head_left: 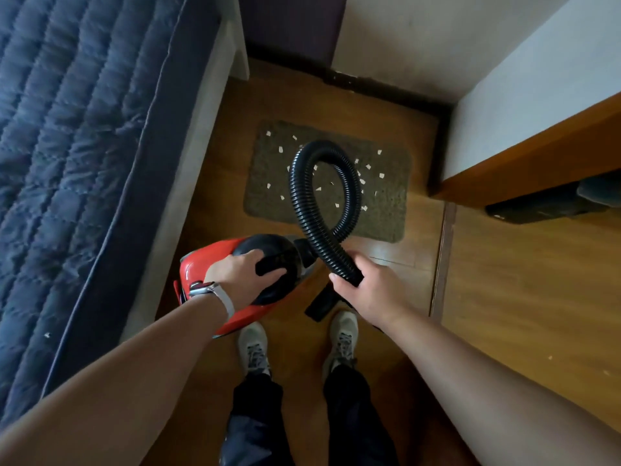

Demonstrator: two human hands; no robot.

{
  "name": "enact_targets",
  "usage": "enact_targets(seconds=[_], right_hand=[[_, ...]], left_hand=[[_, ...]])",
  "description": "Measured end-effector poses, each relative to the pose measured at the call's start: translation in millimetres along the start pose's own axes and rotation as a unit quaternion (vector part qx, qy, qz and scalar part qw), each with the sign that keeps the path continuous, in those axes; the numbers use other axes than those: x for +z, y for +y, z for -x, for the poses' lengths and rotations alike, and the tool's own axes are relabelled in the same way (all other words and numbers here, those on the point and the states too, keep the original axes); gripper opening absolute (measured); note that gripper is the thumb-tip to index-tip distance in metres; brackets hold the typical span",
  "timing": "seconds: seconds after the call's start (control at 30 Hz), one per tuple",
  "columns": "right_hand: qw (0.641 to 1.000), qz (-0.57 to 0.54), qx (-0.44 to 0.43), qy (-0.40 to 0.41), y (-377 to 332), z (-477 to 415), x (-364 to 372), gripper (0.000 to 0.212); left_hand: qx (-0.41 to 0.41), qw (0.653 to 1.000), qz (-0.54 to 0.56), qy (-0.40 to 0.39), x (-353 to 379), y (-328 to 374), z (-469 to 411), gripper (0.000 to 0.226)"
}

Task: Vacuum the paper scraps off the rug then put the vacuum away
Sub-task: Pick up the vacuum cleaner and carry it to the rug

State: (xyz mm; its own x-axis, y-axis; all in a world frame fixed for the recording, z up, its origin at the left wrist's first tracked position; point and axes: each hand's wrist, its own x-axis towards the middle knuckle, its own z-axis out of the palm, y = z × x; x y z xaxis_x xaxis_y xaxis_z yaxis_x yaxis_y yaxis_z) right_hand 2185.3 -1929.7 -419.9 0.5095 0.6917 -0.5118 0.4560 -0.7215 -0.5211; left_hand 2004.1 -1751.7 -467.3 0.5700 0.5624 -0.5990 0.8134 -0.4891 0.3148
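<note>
Scraps [318, 189] lie scattered over the rug [386, 216] at frame centre, waiting to be cleared. Left hand [235, 270] grips the vacuum [201, 260] by its handle, lower left of centre. Right hand [366, 294] wraps round the hose [353, 183] end, with the nozzle [319, 306] pointing back toward the feet. Best to uncross the looped hose, swing the nozzle forward, then sweep slowly in overlapping rows.

Head-worn view, seemingly straight down onto rug [386, 213].
</note>
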Motion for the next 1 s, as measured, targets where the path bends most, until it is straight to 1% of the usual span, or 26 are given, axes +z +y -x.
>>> enact_targets(seconds=[0.13, 0.23, 0.3, 0.43, 0.57, 0.73, 0.9, 1.0], right_hand=[[1.000, 0.012, -0.005, -0.003, 28.4, -25.6, 32.6, 0.032], [1.000, 0.012, 0.010, -0.005, 40.4, -43.1, 52.8, 0.025], [1.000, 0.026, 0.011, -0.006, 46.9, -52.7, 66.6, 0.023], [0.999, 0.053, 0.007, -0.009, 58.2, -66.8, 88.9, 0.022], [0.998, 0.050, 0.032, -0.006, 70.0, -83.4, 108.6, 0.026], [0.998, 0.049, 0.040, -0.006, 92.1, -108.6, 138.7, 0.024], [0.995, 0.086, 0.038, -0.021, 121.6, -137.6, 170.3, 0.023], [0.993, 0.116, 0.018, -0.021, 141.1, -152.1, 188.3, 0.029]], left_hand=[[-0.013, 1.000, -0.018, -0.016, 38.3, -17.2, -35.3, 0.059], [-0.034, 0.999, -0.018, -0.011, 62.4, -22.4, -51.1, 0.045], [-0.049, 0.999, -0.012, -0.010, 75.6, -24.2, -61.0, 0.041], [-0.058, 0.998, 0.011, -0.016, 97.1, -27.2, -78.2, 0.041], [-0.058, 0.998, 0.020, -0.029, 115.7, -28.6, -93.5, 0.040], [-0.056, 0.997, 0.028, -0.052, 146.6, -32.6, -119.6, 0.038], [-0.053, 0.996, 0.058, -0.038, 183.7, -42.1, -148.8, 0.047], [-0.060, 0.995, 0.069, -0.029, 203.2, -44.7, -162.3, 0.048]])
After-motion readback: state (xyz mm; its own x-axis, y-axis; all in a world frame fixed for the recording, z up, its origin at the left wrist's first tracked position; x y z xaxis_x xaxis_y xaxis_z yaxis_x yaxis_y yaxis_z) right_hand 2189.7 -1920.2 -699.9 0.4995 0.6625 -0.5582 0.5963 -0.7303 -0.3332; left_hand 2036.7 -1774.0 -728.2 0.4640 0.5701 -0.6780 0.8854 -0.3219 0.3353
